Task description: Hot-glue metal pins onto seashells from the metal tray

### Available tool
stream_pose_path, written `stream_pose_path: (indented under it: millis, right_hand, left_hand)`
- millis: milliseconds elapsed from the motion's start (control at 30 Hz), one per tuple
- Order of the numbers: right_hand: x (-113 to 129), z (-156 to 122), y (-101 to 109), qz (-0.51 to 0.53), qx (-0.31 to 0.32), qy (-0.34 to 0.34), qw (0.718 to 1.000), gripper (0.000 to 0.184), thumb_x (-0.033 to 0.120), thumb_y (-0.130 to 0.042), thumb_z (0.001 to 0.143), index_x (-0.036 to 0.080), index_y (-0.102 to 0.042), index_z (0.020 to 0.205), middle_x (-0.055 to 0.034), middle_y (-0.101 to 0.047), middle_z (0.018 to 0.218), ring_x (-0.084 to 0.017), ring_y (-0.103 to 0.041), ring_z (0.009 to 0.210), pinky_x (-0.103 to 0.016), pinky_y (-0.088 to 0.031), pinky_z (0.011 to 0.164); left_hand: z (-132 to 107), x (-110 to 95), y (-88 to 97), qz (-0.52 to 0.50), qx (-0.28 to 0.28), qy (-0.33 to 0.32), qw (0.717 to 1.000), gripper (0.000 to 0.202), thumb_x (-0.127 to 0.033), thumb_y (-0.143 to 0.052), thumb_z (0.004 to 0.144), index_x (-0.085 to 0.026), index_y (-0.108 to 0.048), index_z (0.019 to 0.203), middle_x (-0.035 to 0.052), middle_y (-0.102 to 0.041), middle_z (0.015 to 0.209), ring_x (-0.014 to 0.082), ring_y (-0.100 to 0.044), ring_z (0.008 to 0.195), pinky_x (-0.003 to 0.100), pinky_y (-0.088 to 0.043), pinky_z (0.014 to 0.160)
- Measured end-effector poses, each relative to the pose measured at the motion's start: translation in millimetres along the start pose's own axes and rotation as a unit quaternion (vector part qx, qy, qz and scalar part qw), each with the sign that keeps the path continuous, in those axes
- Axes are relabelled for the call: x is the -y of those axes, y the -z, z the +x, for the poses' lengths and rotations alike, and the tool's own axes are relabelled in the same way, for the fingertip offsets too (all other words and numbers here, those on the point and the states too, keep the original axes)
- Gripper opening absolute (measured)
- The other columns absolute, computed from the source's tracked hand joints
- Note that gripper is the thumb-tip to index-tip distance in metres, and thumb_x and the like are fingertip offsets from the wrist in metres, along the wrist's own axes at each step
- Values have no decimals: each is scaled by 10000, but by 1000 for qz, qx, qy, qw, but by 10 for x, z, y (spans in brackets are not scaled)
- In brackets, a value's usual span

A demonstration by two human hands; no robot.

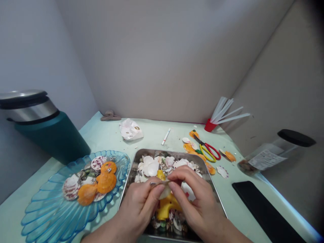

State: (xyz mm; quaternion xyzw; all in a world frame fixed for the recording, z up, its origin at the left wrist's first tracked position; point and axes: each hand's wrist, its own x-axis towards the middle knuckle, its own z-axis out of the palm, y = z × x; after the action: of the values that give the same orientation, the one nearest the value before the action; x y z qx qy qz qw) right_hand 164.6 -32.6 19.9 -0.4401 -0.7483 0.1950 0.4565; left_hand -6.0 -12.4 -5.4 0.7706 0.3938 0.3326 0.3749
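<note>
**Left hand** (pixel 141 206) and **right hand** (pixel 194 199), nearest the viewer, met fingertip to fingertip above the tray. The left thumb and forefinger were pinched on a thin metal piece (pixel 158 183). The right fingers were closed on a pale shell (pixel 165 193) just beneath it. Both items were held clear of the heap, over the tray's near half.

**Metal tray** (pixel 167 151), directly under the hands, held a loose pile of shells, mostly white, with small mixed ones at the near end. A yellow object (pixel 165 207) lay among them below the fingers; what it was could not be told.

**Blue glass plate** (pixel 43 216), just left of the tray, carried orange scallop shells (pixel 106 182) along with white shells marked in red.

**Black slab** (pixel 263 211) lay flat to the right.

**Clear jar** (pixel 268 155), beyond the slab, lay on its side with a black lid; its contents were unclear.

**Scissors** (pixel 209 150) rested behind the tray amid scattered shells.

**Green tumbler** (pixel 50 135), far left, stood with a steel lid on.

**Red cup** (pixel 210 125), at the back wall, held white sticks (pixel 226 113).
</note>
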Motion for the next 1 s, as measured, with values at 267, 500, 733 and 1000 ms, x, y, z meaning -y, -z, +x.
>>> stream_pose_path:
  millis: [267, 500, 733, 1000]
  right_hand:
    - [29, 14, -2, -12, 2, 54, 998, 121, 67, -486, 844, 145, -567, 888, -64, -580, 799, -172, -538, 758, -319, -444, 664]
    - [-17, -28, -28, -62, 5, 88, 994, 145, 43, -469, 833, 154, -542, 892, -71, -587, 820, -191, -517, 764, -362, -406, 682]
    - [-1, -34, -19, -68, 3, 88, 994, 150, 42, -458, 833, 164, -530, 884, -65, -585, 808, -191, -516, 757, -359, -404, 686]
    - [29, 0, -6, -19, -8, 1, 1000, 120, 114, -444, 874, 178, -541, 844, -44, -572, 773, -171, -537, 733, -309, -431, 657]
  left_hand:
    - [10, -2, 3, 58, 3, -82, 995, 249, -228, -368, 924, -173, -552, 766, -45, -471, 565, 73, -456, 485, 175, -337, 491]
    - [-20, 88, -26, 85, -1, -85, 993, 234, -231, -373, 921, -178, -546, 771, -33, -495, 588, 84, -479, 510, 181, -357, 523]
    - [-11, -19, 15, 83, -1, -99, 992, 231, -207, -366, 917, -167, -577, 833, 18, -619, 667, 105, -561, 564, 185, -403, 564]
    - [-26, -44, 14, 111, -23, -34, 993, 231, -309, -468, 884, -174, -523, 705, -35, -529, 556, 85, -500, 492, 187, -351, 502]
